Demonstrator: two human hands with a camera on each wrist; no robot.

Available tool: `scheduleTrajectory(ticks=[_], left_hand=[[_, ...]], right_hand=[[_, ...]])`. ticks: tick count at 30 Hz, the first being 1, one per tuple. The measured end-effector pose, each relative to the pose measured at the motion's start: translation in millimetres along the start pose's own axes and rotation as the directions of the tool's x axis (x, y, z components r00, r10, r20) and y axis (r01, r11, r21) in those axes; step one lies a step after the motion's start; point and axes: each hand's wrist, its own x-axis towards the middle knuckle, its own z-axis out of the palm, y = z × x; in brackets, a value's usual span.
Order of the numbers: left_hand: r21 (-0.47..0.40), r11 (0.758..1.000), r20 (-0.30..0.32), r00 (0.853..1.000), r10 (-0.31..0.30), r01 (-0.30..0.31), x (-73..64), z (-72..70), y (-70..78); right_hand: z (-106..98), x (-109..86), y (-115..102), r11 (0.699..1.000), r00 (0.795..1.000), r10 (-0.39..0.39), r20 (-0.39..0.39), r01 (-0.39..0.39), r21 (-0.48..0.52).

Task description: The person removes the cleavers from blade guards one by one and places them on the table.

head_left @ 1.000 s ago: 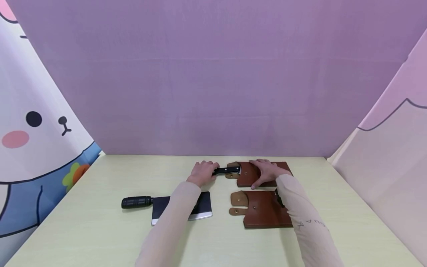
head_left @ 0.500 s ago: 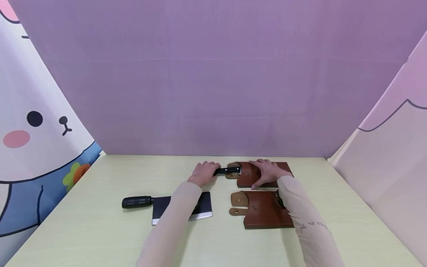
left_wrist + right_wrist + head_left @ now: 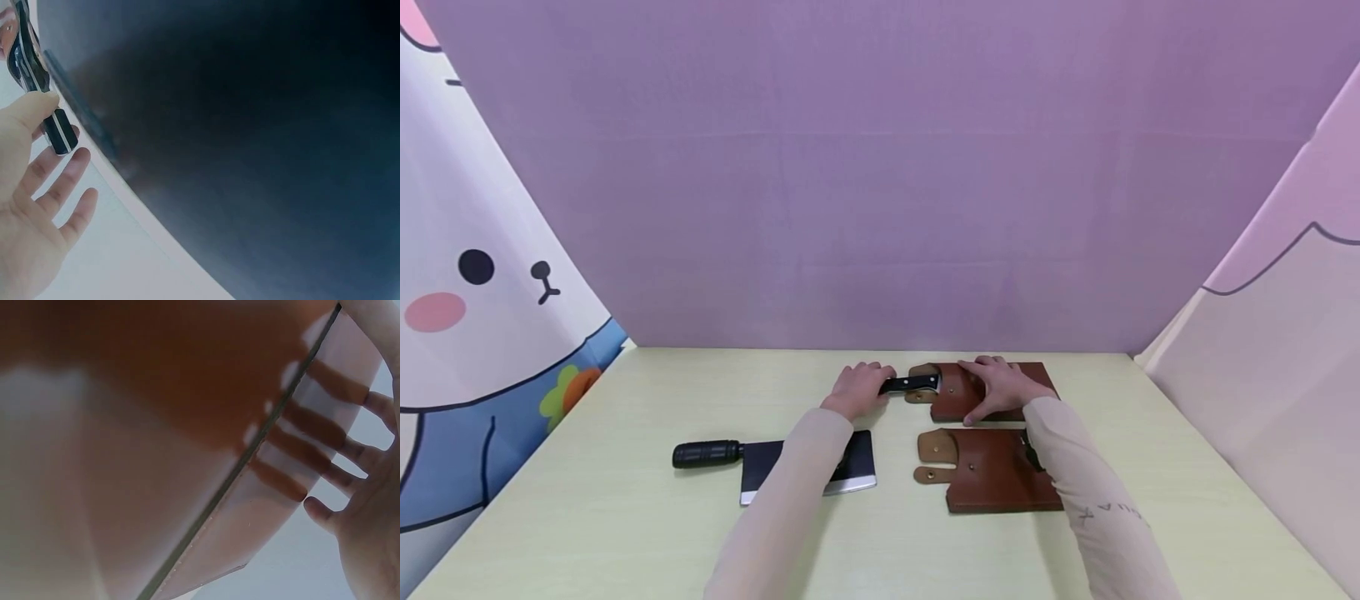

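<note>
My left hand (image 3: 857, 389) pinches the black riveted handle (image 3: 61, 131) of a knife (image 3: 912, 383), thumb and forefinger on the handle's end, the other fingers loose. The knife's blade is hidden inside the far brown leather sheath (image 3: 951, 404), whose tan flap and strap lie around the handle. Across that sheath spans my right hand (image 3: 1006, 387), thumb at the near edge and fingertips at the far edge. In the right wrist view the right hand's fingers (image 3: 356, 456) reach over brown leather.
A cleaver (image 3: 760, 462) with a black handle lies at left, partly under the left sleeve. A second brown sheath (image 3: 996, 483), strap undone, lies nearer me, partly under the right sleeve. A purple cloth (image 3: 880, 183) stands behind the pale table (image 3: 625, 542).
</note>
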Motion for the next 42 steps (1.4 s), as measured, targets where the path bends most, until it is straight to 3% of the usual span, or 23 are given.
scheduleTrajectory(ticks=[19, 42], left_hand=[[0.055, 0.998, -0.066, 0.998, -0.02, 0.024, 0.5, -2.1, -1.7], [0.009, 0.999, -0.177, 0.983, 0.052, -0.051, -7.6, -6.9, -10.3]], right_hand=[[-5.7, -1.8, -5.6, 1.0, 1.0, -0.012, -0.023, 0.012, -0.014], [-11.5, -6.0, -11.9, 0.998, 0.996, -0.061, -0.064, 0.059, -0.028]])
